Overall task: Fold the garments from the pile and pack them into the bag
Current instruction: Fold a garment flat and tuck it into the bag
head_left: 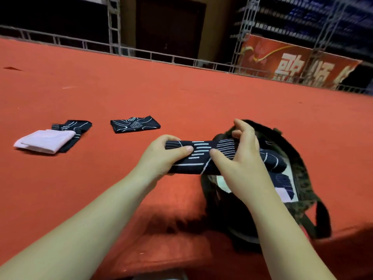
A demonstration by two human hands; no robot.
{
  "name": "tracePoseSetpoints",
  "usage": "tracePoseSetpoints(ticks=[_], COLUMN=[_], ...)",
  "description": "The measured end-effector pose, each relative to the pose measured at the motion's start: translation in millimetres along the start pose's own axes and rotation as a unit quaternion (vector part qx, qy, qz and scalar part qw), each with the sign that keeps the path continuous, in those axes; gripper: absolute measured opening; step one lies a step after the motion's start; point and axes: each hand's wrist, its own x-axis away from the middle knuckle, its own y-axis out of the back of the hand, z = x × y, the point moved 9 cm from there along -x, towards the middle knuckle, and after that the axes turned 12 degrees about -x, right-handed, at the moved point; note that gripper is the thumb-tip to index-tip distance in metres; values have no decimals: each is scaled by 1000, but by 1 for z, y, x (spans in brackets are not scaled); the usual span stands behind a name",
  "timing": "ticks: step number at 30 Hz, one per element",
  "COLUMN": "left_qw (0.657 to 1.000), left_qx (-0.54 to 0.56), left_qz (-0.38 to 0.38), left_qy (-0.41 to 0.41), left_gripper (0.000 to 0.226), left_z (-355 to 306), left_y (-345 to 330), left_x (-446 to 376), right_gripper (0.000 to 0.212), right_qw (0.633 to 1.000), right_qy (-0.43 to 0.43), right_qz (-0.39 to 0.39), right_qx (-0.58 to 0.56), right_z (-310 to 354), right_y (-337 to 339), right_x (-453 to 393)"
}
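On the red bench [181, 93], far left, a folded pale pink garment [45, 140] is lying over a dark patterned one [77, 128], with another folded dark piece [135, 124] sitting apart beside them. Further right, the left hand [163, 156] and right hand [240, 156] are both pinching a soft, light, dark striped garment [201, 156], each grip closed on it, just at the dark bag [298, 174]. Holding both ends should be keeping the limp fold together; the bag's floppy rim and already packed pieces may be crowding entry.

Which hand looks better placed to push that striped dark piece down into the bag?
Probably the right hand: it grips the dark striped garment at the end over the open bag. The left hand holds the other end, out over the red table.
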Motion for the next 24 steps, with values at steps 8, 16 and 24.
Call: tracePoseSetpoints(ticks=[8,16,24], left_qw=[992,965,908], left_qx=[-48,-232,-407], left_qz=[100,74,63], left_qy=[-63,-92,-81], left_gripper=[43,62,80], left_z=[-54,-50,-19], left_y=[-130,-157,-153], left_x=[5,-6,-22], right_gripper=[73,70,62], right_qw=[984,980,919], right_qy=[-147,-176,-217], right_qz=[-98,-85,82], right_qx=[-23,23,320], right_z=[-97,-148,-178], right_y=[136,146,110], right_x=[-3,-4,-4])
